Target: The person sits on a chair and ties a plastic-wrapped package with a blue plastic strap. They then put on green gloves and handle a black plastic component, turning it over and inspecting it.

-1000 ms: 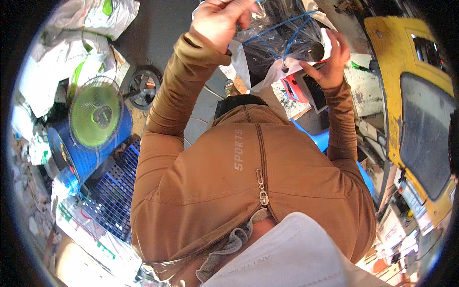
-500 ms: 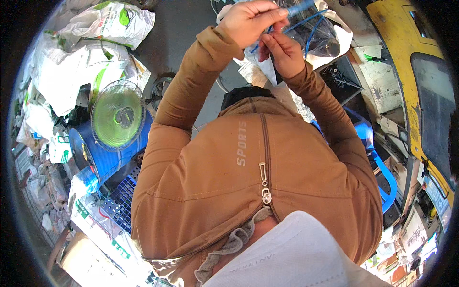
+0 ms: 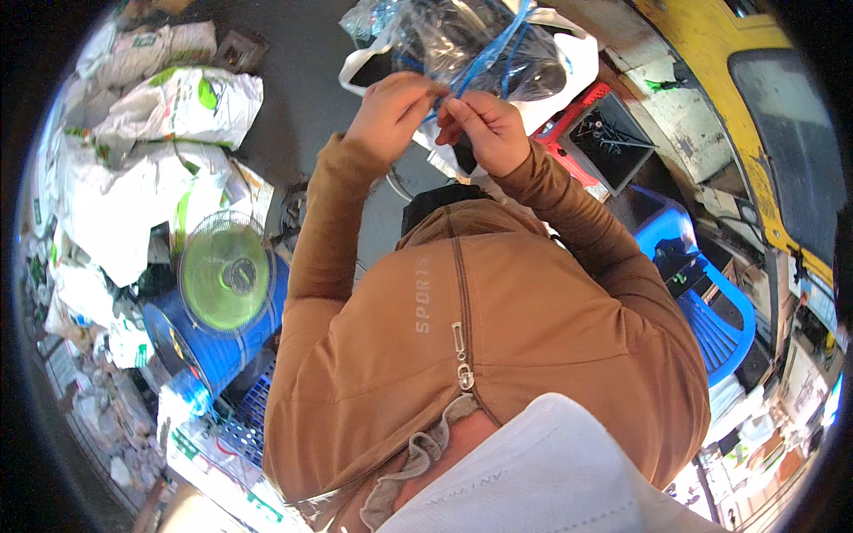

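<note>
Left hand (image 3: 391, 111): fingers bent and narrowed, tips at the string; whether they grip a strand cannot be told. Best used, in judgement, as the steady side, holding the crossing firm.

Blue string (image 3: 487, 60): several strands, running from the upper edge down over the bundle to a meeting point between the hands. Advisable: even tension, strands laid flat, loose ends parted from the working strand before any tightening.

Clear plastic wrap (image 3: 449, 40): shiny, loose, around dark contents, beyond the hands. Likely to slip under the string; a snug pull serves better than a jerk, which could tear it.

Right hand (image 3: 491, 131): thumb and forefinger closed in a pinch on the string, just beside the left. Short, controlled pulls seem the sound choice.

White bag (image 3: 582, 51): open, around and under the wrapped bundle. Its edge is best left outside the loop if only the wrap is to be bound.

Hidden or unclear, left to right: left fingertips, partly masked at the crossing; any knot, too small to tell; the dark contents, blurred by glare on the wrap; string ends and bundle top, cut off above; bag underside, out of sight.
</note>
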`<state>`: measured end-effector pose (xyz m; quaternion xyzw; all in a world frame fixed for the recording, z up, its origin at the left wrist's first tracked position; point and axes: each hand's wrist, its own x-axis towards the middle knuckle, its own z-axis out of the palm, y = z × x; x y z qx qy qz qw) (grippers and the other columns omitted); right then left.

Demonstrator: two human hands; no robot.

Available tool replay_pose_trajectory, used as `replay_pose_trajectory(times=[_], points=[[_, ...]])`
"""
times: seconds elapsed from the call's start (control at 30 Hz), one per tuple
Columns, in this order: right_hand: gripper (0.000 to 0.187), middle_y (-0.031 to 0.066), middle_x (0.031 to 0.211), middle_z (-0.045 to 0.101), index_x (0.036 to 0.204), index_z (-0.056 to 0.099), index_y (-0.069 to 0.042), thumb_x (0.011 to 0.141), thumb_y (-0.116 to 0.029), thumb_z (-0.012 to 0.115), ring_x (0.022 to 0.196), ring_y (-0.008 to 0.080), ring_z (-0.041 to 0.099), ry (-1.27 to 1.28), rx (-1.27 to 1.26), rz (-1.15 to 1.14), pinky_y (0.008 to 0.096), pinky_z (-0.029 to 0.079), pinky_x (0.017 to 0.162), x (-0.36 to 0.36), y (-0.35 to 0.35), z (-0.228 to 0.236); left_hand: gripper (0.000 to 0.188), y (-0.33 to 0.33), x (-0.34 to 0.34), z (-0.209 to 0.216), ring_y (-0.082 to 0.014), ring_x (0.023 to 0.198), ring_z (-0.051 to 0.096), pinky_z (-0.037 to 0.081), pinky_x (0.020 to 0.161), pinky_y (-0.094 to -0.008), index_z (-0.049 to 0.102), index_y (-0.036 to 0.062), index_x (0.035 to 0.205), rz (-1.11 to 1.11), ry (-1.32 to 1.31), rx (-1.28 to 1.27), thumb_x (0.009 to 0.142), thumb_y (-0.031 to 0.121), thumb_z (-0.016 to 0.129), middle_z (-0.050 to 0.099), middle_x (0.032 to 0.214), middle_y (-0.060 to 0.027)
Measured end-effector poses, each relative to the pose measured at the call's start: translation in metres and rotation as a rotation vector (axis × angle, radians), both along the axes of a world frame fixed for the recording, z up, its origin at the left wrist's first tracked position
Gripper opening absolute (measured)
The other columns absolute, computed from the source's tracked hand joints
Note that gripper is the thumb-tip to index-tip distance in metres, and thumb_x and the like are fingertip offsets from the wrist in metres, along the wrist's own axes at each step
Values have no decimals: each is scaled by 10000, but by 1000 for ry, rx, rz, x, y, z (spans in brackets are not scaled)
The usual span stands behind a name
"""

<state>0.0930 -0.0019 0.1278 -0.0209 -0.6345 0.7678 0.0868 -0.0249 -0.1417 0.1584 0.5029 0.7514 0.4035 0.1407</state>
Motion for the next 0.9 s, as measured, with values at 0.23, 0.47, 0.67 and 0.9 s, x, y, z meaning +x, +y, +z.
replay_pose_trajectory(times=[0.23,0.47,0.67,0.9], points=[[202,143,686,536,765,566,-23,819,-209,623,665,331,556,303,737,-102,365,460,585,-18,41,33,202,1,24,-28,-137,673,518,421,640,-262,609,-6,897,253,-411,115,920,167,508,588,757,-46],[195,49,967,648,1055,603,-6,895,-47,499,854,114,587,-239,783,-275,232,465,776,-12,198,12,221,11,-11,-43,-40,535,383,321,507,-200,571,9,781,476,-798,378,924,168,516,481,614,28],[246,80,1055,610,1103,603,-25,863,-29,547,910,151,579,-131,737,-64,261,450,828,-36,231,-78,184,12,-27,-48,-62,495,363,326,458,-229,604,1,838,629,-722,345,915,156,542,461,594,13],[222,88,862,555,1051,636,-126,833,-171,632,762,211,559,104,622,168,310,472,707,-71,247,-75,226,3,-30,-48,-43,430,318,254,414,-228,593,19,759,652,-597,359,919,171,543,411,502,33]])
